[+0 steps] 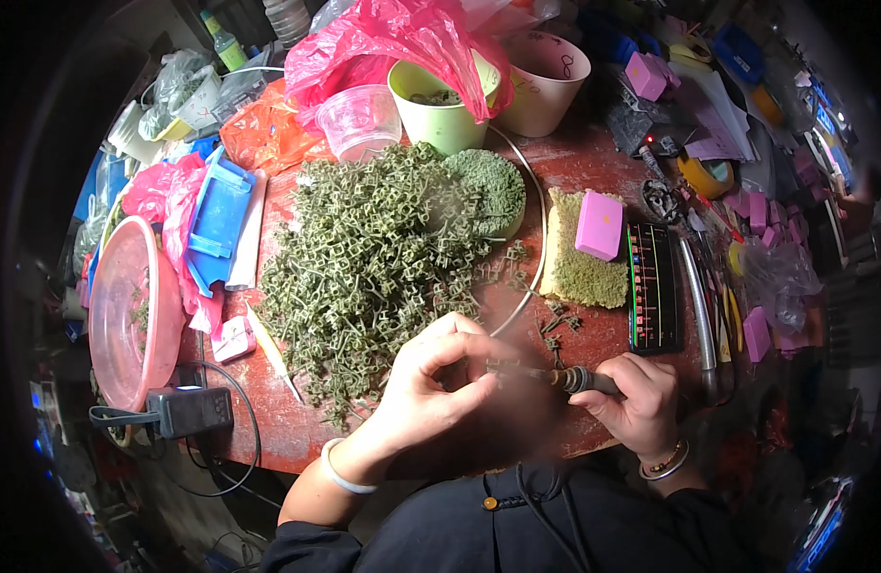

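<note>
My right hand [636,401] is closed around the grey handle of a slim tool [593,382], like a soldering iron, whose metal tip points left. My left hand [440,377] holds a small green piece [500,366] between thumb and fingers beside that tip; a hazy blur in the picture hides its detail. A large heap of small green branched pieces [355,267] lies beyond my left hand. A few loose pieces [555,325] are scattered above the tool. A yellowish-green sponge [579,277] carries a pink block [599,225], beside a black phone-like screen [653,286].
The red worn table [278,430] also holds a pink basin [125,306], a blue tray [216,215], a power bank [188,413] with cables, cups [431,129] under pink plastic bags [364,38], a round green pad [488,191], and assorted tools [708,315] and pink blocks at right.
</note>
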Tool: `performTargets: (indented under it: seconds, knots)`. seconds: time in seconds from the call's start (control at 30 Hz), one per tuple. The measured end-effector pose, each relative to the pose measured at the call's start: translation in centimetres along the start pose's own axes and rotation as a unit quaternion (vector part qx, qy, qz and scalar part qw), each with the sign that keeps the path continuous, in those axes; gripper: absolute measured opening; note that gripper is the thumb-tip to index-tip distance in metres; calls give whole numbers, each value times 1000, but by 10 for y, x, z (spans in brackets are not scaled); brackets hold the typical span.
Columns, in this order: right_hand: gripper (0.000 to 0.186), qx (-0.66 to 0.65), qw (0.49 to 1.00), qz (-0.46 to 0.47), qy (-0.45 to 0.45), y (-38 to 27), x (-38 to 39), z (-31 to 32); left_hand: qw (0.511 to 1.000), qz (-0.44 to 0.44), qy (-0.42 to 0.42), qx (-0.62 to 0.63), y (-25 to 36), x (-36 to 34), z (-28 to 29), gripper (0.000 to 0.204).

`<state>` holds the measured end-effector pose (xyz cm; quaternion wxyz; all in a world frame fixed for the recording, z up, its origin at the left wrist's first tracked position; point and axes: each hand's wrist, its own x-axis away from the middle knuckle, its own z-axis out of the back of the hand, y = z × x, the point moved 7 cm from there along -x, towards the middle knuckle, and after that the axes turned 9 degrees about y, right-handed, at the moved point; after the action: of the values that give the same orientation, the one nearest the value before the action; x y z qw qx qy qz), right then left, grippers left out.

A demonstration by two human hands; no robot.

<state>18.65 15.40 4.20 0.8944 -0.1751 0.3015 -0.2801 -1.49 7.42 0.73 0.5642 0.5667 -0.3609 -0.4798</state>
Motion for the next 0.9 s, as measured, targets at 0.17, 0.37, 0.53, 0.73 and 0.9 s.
performTargets:
  seconds: [0.17,0.37,0.53,0.73,0.9]
  knots:
    - [42,-16,1000,-4,26,2,1,6,1000,-1,9,0,-1,0,2,25]
    - [42,-1,1000,-12,18,4,3,12,999,19,17,23,-2,1,2,26]
    - [42,1,1000,-5,26,4,4,12,999,25,18,28,-4,2,1,25]
    - [42,12,1000,-5,16,4,3,9,999,1,42,26,-1,-1,2,25]
    - [42,9,1000,-5,21,5,3,8,999,26,18,36,-5,1,2,26]
